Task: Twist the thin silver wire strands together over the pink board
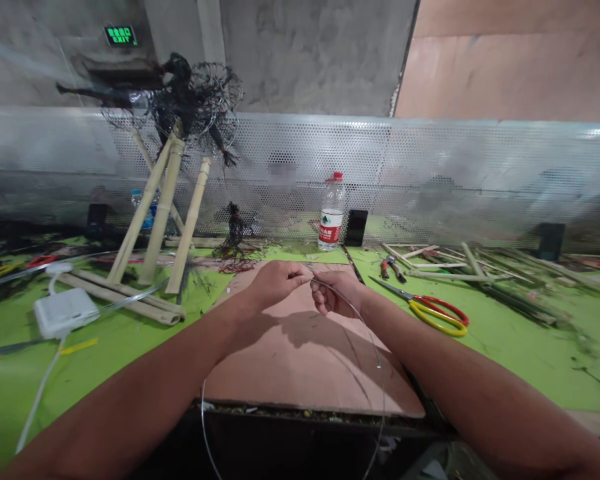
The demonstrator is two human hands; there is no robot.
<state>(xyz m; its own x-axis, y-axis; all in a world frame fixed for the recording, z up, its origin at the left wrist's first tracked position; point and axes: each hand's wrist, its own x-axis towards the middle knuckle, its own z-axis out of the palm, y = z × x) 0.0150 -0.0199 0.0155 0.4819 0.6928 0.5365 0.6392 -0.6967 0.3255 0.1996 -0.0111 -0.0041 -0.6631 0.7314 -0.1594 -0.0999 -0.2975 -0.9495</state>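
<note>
Both hands meet over a brown board at the middle of the table. My left hand is closed, thumb and fingers pinching a thin silvery wire. Close beside it, my right hand pinches the same wire, its other fingers curled in. From the hands the wire bows out to the right and hangs past the board's front edge in a large loop, showing again below my left forearm. The exact spot between the fingertips is too small to make out.
Right of the board lie scissors with red and yellow handles, pliers and bamboo strips. Behind stand a water bottle and a phone. At left are a bamboo frame with dark wiry strands and a white adapter.
</note>
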